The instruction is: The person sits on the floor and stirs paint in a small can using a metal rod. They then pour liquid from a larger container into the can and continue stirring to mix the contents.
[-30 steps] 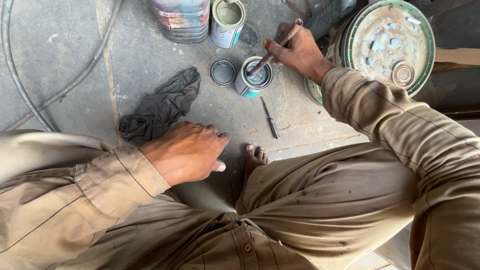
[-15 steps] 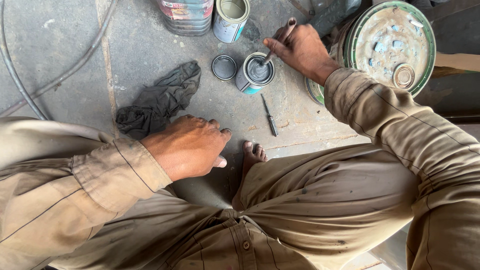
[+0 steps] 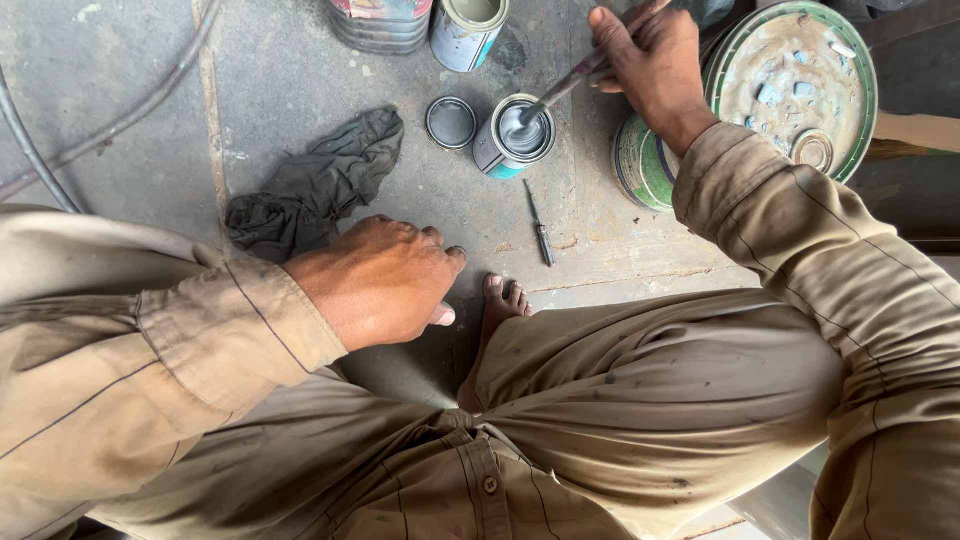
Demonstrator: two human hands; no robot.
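Bare concrete floor [image 3: 300,60], person seated cross-legged. Far left: a hose [image 3: 120,120] curves across the floor's left edge. Dark rag [image 3: 315,185] lies crumpled beside the left hand [image 3: 385,280], which rests palm-down, holding nothing. Since a second ago the right hand [image 3: 650,65] has shifted toward the floor's top edge; its fist grips a brush handle [image 3: 580,75], tip sunk in the small open tin [image 3: 515,135] of grey paint. Judged: stirring continues. Loose lid [image 3: 451,122] and screwdriver [image 3: 540,225] lie near; large green bucket [image 3: 790,90] crowds the wrist.
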